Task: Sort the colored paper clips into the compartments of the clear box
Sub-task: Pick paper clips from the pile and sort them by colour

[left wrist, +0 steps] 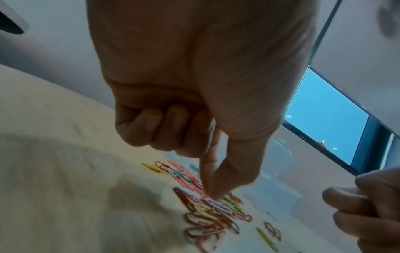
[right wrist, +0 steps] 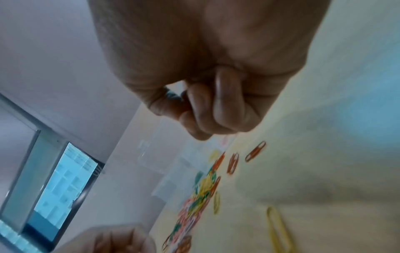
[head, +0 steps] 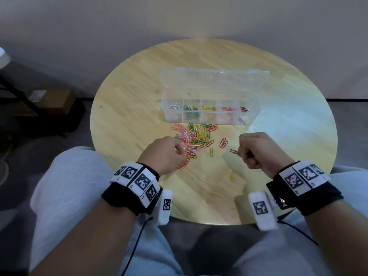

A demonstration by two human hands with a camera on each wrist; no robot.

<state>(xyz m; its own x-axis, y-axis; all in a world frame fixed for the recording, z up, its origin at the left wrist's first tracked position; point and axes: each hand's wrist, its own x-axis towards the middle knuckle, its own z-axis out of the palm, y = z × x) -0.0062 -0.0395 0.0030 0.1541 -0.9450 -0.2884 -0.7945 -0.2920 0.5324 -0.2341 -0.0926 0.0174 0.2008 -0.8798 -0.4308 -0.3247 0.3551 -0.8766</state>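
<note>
A clear box (head: 258,110) stands open mid-table, its compartments holding white, green, yellow, pink and red clips from left to right. In front of it lies a mixed pile of paper clips (head: 196,137). My left hand (head: 176,152) is down on the pile's near edge; the left wrist view shows its thumb and index tip (left wrist: 213,196) pinching a white clip (left wrist: 217,203), with the other fingers curled. My right hand (head: 242,151) hovers right of the pile and pinches a red clip (head: 233,151). In the right wrist view that hand (right wrist: 194,126) is a tight fist that hides the clip.
The box lid (head: 215,76) stands tilted back behind the compartments. Loose clips lie apart from the pile: a red pair (head: 224,143), a yellow one (head: 211,152), another yellow (head: 232,177). The round wooden table (head: 129,116) ends at my knees. A cardboard box (head: 53,100) sits on the floor at left.
</note>
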